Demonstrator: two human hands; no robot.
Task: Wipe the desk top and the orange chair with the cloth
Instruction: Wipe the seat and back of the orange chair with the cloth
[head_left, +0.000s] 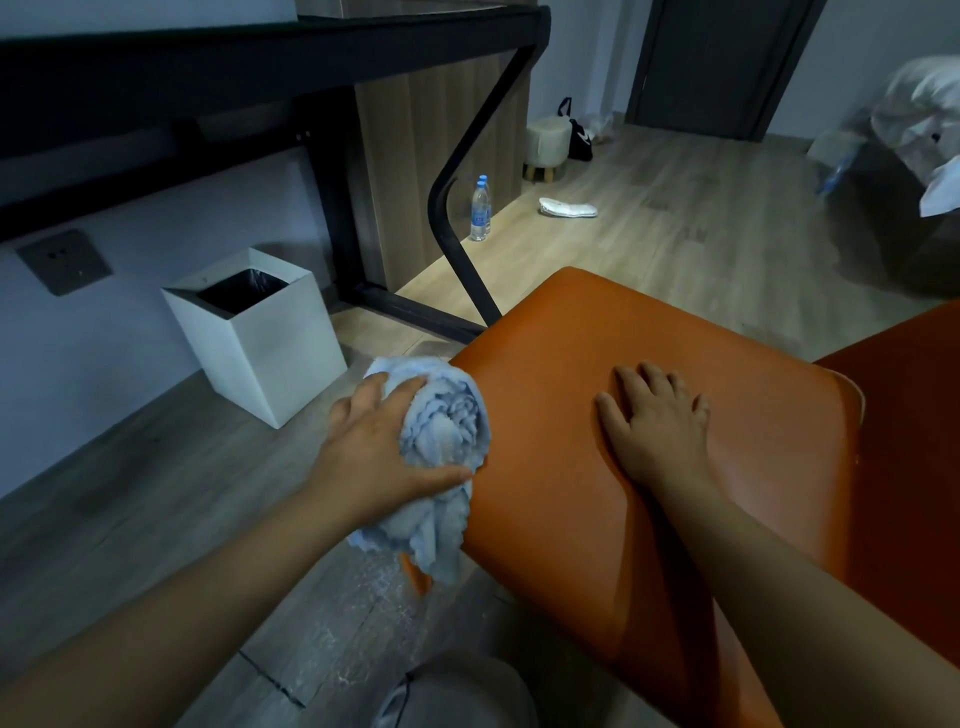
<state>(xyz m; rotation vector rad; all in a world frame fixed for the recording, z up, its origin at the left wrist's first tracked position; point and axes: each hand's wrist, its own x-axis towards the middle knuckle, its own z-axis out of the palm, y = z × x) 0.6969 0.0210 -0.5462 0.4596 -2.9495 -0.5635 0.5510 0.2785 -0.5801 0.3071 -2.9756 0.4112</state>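
Observation:
The orange chair fills the lower right, its smooth seat tilted toward me. My left hand grips a bunched light-blue cloth and holds it against the seat's left edge; part of the cloth hangs down below the edge. My right hand lies flat on the middle of the seat, fingers spread and straight. The dark desk runs across the top left, seen from below its edge, so its top surface is hidden.
A white square bin with a black liner stands by the wall under the desk. The desk's black leg slants down just behind the chair. Two water bottles, a small stool and a white slipper sit on the wooden floor beyond.

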